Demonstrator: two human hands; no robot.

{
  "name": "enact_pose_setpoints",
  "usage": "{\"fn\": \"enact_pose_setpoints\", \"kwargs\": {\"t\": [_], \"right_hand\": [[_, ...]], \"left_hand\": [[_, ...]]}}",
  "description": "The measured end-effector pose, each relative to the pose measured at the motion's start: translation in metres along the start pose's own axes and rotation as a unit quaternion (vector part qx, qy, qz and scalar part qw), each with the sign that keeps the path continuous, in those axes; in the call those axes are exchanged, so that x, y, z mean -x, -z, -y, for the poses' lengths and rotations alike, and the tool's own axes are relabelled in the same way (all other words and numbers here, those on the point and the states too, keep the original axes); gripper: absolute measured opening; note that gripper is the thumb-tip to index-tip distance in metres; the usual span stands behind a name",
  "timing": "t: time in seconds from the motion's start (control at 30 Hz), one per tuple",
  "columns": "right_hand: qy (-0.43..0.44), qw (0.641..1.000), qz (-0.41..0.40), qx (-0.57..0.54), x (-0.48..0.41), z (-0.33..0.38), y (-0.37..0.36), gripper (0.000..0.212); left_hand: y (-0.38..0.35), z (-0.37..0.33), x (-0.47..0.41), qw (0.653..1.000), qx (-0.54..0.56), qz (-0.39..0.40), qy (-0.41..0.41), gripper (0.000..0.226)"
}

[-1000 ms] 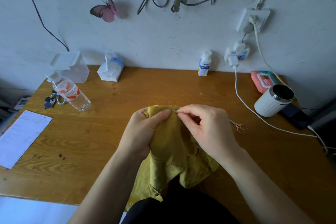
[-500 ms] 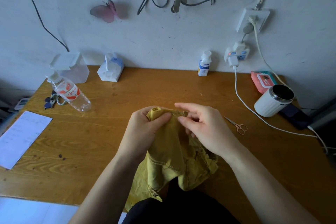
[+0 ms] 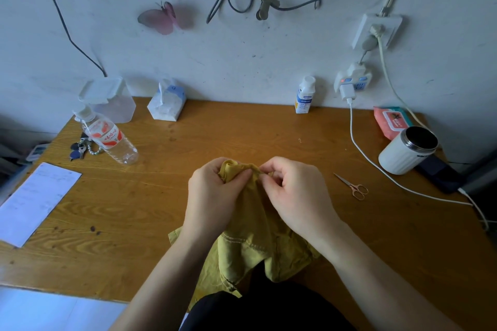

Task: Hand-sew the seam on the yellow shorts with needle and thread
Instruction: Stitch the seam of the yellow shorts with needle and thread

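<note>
Left hand grips and right hand pinches the top fold of the crumpled mustard-yellow fabric shorts bunched between both hands, needle not discernible; hold seam taut, take small even stitches.

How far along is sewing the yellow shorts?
Done: no finished stitches visible. In hand: left hand grips the shorts at a bunched edge, right hand pinches it; needle too small to see. Left: probably more seam, then trimming; scissors lie on the desk.
</note>
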State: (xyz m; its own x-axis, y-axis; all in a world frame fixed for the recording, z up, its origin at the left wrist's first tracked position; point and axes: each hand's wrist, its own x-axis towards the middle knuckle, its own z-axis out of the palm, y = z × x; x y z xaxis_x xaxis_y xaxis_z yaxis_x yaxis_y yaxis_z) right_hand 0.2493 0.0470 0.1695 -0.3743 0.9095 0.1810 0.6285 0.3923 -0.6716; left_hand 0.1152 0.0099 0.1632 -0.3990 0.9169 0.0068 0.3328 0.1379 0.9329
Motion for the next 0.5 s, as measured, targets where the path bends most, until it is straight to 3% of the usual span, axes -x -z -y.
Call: {"fn": "enact_pose_setpoints", "kwargs": {"t": [0.37, 0.5], "right_hand": [[0.023, 0.997, -0.027, 0.064, 0.001, 0.004, 0.005, 0.01], [0.019, 1.0, 0.006, 0.015, 0.0, -0.001, 0.011, 0.013]], "left_hand": [[-0.007, -0.003, 0.007, 0.998, -0.027, 0.007, -0.048, 0.01], [-0.004, -0.005, 0.006, 0.999, 0.013, 0.026, -0.025, 0.007]]}}
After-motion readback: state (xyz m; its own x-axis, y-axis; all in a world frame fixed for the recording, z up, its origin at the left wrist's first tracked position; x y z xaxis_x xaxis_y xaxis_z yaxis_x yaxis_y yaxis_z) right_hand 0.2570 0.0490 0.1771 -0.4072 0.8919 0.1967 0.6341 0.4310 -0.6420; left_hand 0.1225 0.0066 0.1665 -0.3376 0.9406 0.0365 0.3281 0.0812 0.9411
